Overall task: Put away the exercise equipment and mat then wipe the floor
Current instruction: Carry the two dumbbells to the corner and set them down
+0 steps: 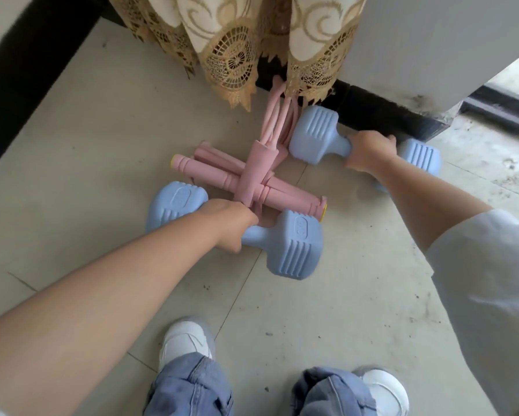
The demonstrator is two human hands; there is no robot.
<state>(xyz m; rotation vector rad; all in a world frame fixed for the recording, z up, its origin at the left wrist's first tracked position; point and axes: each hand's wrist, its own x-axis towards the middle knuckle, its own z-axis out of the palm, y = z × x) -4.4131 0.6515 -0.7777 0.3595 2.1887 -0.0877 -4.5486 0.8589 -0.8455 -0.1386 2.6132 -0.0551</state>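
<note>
Two light blue dumbbells lie on the tiled floor near the wall. My left hand is closed around the handle of the near dumbbell. My right hand grips the handle of the far dumbbell, which lies against the black skirting. Between them lies a pink pedal resistance puller; its tubes run up under the curtain hem. No mat is in view.
A cream and gold lace curtain hangs over the corner. A grey wall with black skirting stands at right, a door track beyond. My feet in white shoes stand on the dusty tiles.
</note>
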